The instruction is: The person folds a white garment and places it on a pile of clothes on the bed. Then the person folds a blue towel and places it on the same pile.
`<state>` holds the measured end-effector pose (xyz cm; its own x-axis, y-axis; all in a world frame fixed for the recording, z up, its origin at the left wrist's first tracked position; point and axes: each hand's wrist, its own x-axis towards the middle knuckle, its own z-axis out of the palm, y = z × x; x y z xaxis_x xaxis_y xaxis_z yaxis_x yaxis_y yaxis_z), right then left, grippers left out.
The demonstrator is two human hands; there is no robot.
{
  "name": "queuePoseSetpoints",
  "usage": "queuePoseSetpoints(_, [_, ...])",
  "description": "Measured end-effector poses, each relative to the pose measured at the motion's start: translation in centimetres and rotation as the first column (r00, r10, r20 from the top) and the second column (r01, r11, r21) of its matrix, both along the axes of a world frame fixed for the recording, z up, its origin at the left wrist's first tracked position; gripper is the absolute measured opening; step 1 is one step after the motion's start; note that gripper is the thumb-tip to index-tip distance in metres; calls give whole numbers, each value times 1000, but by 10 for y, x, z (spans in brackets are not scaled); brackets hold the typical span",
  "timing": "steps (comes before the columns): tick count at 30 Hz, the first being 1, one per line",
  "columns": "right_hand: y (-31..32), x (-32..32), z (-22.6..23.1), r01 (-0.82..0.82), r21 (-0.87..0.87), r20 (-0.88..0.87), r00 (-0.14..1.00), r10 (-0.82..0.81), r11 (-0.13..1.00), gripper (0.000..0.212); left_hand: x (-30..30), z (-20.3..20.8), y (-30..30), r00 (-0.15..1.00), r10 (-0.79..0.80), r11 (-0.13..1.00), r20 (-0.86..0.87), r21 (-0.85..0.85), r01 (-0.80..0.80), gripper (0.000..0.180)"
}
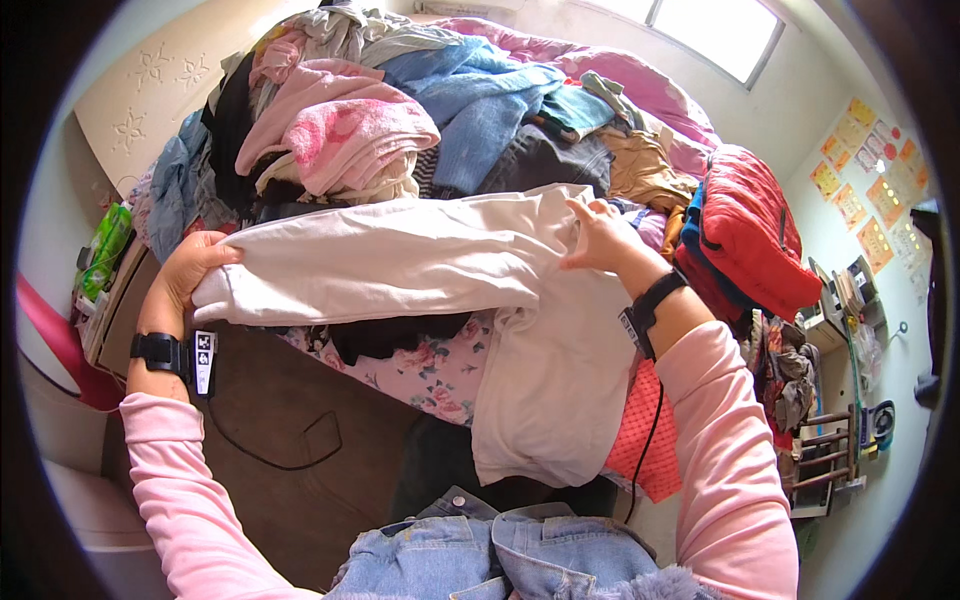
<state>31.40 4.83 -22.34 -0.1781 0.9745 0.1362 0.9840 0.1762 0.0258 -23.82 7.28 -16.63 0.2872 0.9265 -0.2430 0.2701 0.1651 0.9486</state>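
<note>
A white long-limbed garment is stretched sideways in front of me. I cannot tell whether its long tube is a sleeve or a trouser leg. My left hand is closed on the tube's end, thumb on top of the cloth. At the other end my right hand holds the upper corner; its thumb and forefinger are apart, and the other fingers are partly hidden. From there the rest of the garment hangs down in a broad panel over the bed's near edge.
Behind is a high heap of clothes, with a pink fleece, a blue sweater and a red padded jacket. Below lies a floral sheet, beside a red patterned cloth. A black cable dangles from my left wrist. A wooden rack stands right.
</note>
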Motion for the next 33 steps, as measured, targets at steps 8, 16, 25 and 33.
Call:
queuePoseSetpoints(8, [36, 78, 0, 433, 377, -280, 896, -345, 818, 53, 2, 15, -15, 1000, 0, 1000, 5, 24, -1, 31])
queuePoseSetpoints(16, [-13, -9, -51, 144, 257, -208, 974, -91, 956, 59, 23, 27, -19, 996, -6, 1000, 90, -1, 6, 27])
queuePoseSetpoints(25, [-20, -106, -60, 141, 39, -442, 890, -109, 989, 67, 30, 62, -20, 1000, -10, 998, 12, 69, 9, 20])
queuePoseSetpoints(33, [-58, -243, -36, -355, 103, -770, 563, 300, 929, 121, 112, 96, -24, 970, -44, 999, 237, -2, 46, 25])
